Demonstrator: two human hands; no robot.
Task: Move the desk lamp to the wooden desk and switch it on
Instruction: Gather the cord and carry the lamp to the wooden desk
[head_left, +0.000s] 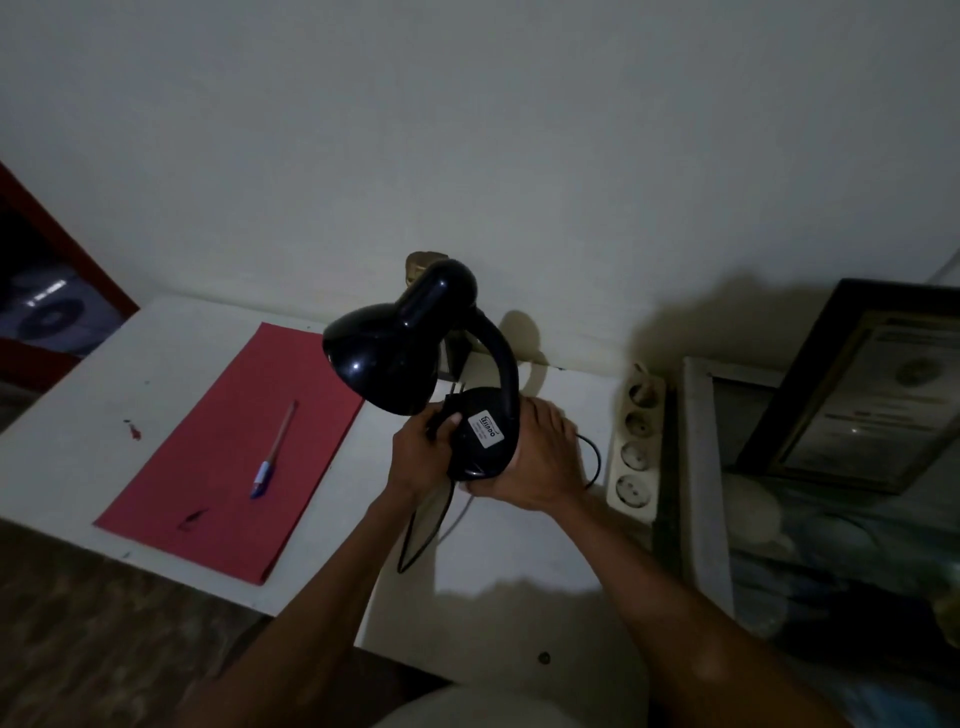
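A black desk lamp (395, 343) with a bent neck and a round base is held above a white-topped desk (130, 374). Its shade is dark and points down to the left. The base carries a white label and is tilted toward me. My left hand (423, 452) grips the base's left edge, beside the bunched cord and plug. My right hand (540, 457) wraps the base's right side from underneath. The black cord (415, 535) hangs in a loop below the base.
A red paper sheet (223, 457) with a pen (272, 452) on it lies on the desk's left half. A white power strip (636, 441) with several sockets sits at the desk's right edge. Framed pictures (852, 395) lean further right. The room is dim.
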